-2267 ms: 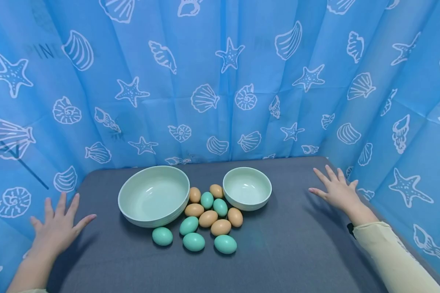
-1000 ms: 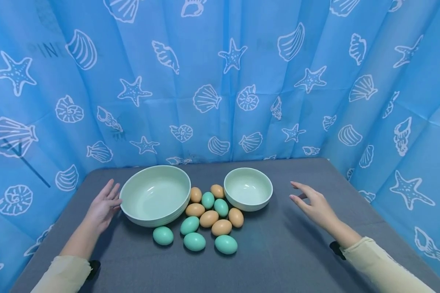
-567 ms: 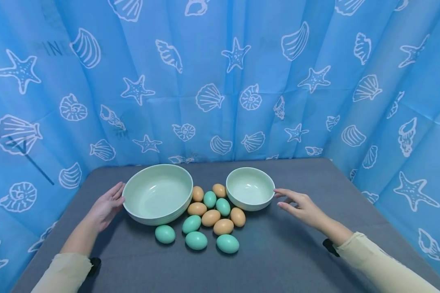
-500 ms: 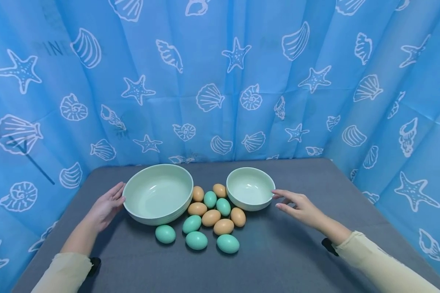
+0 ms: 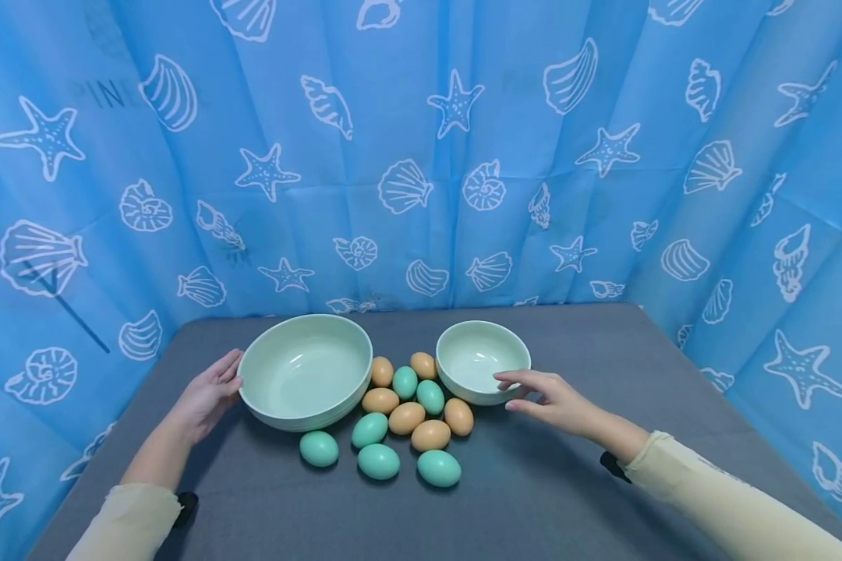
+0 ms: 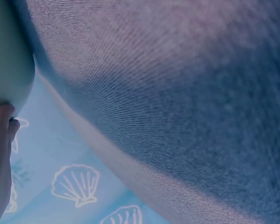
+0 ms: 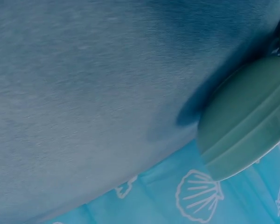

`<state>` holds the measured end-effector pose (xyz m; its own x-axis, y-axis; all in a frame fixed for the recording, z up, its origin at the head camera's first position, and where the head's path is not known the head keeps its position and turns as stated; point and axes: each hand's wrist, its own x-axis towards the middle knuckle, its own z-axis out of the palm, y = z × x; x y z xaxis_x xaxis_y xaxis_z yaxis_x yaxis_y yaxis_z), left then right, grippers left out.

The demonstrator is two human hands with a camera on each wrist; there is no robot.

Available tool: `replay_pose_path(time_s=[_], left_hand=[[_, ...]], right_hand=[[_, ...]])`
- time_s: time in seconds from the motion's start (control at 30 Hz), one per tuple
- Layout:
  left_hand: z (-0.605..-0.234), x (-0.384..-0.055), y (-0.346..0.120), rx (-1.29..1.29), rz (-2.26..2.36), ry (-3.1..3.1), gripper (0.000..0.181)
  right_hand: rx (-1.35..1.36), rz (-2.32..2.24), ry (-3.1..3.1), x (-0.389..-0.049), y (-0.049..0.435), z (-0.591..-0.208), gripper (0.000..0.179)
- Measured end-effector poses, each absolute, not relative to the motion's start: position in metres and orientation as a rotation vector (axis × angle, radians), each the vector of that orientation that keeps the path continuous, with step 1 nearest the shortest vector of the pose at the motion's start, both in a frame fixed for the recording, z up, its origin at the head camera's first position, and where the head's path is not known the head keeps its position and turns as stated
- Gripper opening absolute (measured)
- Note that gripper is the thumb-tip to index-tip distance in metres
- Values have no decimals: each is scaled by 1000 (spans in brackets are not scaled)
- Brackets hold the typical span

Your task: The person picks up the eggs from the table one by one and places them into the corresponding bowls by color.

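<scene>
My left hand [image 5: 203, 401] rests at the left side of the large pale-green bowl [image 5: 302, 386], its fingertips right at the rim. In the left wrist view, the fingers [image 6: 2, 135] lie against the outer wall of that bowl [image 6: 9, 60]. My right hand [image 5: 557, 403] hovers at the front right of the smaller pale-green bowl [image 5: 473, 362], holding nothing, its extended fingers overlapping the rim and pointing left. Between and before the bowls lie several brown eggs [image 5: 406, 418] and several green eggs [image 5: 379, 461]. The small bowl [image 7: 247, 121] shows from outside in the right wrist view.
A grey cloth [image 5: 519, 499] covers the table. Behind it and at both sides hangs a blue curtain [image 5: 421, 234] printed with white shells and starfish. The nearest right-hand green egg [image 5: 439, 468] lies slightly apart from the cluster.
My left hand came in from the far left to the large bowl and has stayed there. My right hand moved left from the table's right side, past the small bowl's right edge. Bowls and eggs stayed put.
</scene>
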<state>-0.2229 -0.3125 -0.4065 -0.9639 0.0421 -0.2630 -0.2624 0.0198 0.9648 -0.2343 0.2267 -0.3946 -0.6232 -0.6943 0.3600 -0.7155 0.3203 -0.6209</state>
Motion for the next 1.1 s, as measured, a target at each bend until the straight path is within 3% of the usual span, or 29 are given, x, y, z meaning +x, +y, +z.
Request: replay_pose_path(time_s=[0.5, 0.87, 1.1], left_hand=[[-405, -222, -310, -258, 2030, 2088, 66], [-404, -222, -311, -252, 2041, 2077, 67], [-404, -222, -310, -254, 2034, 2094, 66]], right_hand=[[1501, 1450, -2679, -237, 206, -395, 46], [1896, 1481, -2904, -242, 182, -396, 67], [2106, 1293, -2986, -242, 167, -399, 71]])
